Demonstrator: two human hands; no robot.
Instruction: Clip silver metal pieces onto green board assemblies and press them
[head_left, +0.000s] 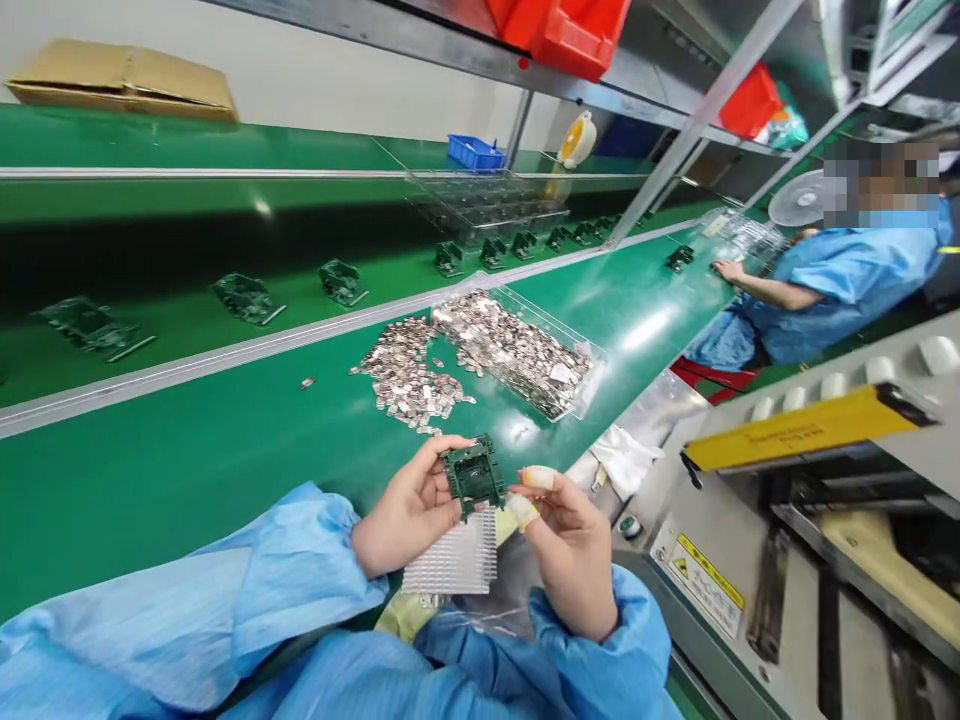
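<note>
My left hand (pixel 411 505) is closed around the left edge of a dark green circuit board assembly (pixel 475 474), square with a recessed middle, held up over the bench's near edge. My right hand (pixel 566 535) has pale finger cots on thumb and forefinger. Those fingertips are bent together at the board's right edge; whether a small part sits between them is hidden. Just below the board is a silver ridged block (pixel 452 556). Beyond my hands, a loose pile of small metal pieces (pixel 412 375) lies on the green bench, beside a clear tray (pixel 592 385) heaped with more.
Several green board assemblies (pixel 343 283) line the conveyor belt (pixel 292 245) behind a metal rail. At right stands a machine with a yellow bar (pixel 810 430). A co-worker in blue (pixel 840 275) sits farther along the bench. Red bins (pixel 574 35) rest on the overhead shelf.
</note>
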